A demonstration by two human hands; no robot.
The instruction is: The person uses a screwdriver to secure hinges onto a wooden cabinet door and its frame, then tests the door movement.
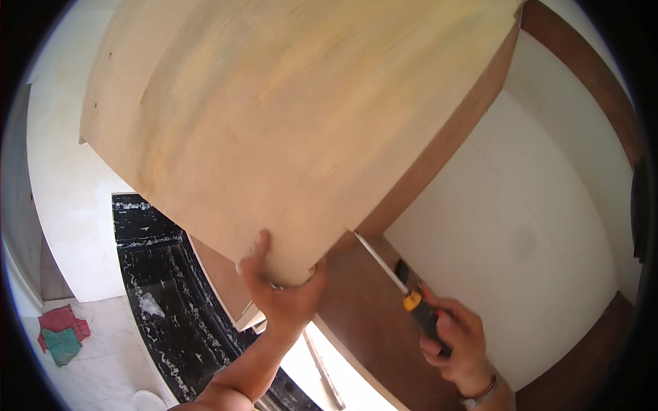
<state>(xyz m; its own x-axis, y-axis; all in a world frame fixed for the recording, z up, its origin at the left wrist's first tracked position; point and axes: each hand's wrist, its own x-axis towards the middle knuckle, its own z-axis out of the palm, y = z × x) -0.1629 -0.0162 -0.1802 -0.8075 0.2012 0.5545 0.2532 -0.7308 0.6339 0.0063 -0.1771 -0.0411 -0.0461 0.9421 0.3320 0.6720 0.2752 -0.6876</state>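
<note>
A large pale wooden panel (260, 123) with yellowish streaks fills the upper middle of the view. My left hand (284, 291) grips its lower corner, with fingers on both sides of that corner. In my right hand (462, 335) is a screwdriver (384, 264) with a black and yellow handle and a long metal shank. Its tip meets the panel's right edge, close to the corner; whether it sits in a screw or a gap I cannot tell. Just above my right fingers shows a small black thing (402, 270), too indistinct to name.
Right of the panel lies a brown-framed cabinet interior with a white back (507, 226). A black marbled counter (157, 274) runs at lower left, a crumpled clear piece (151, 305) on it. Red cloth (65, 318) and green cloth (63, 346) lie on the white tiled floor (110, 335).
</note>
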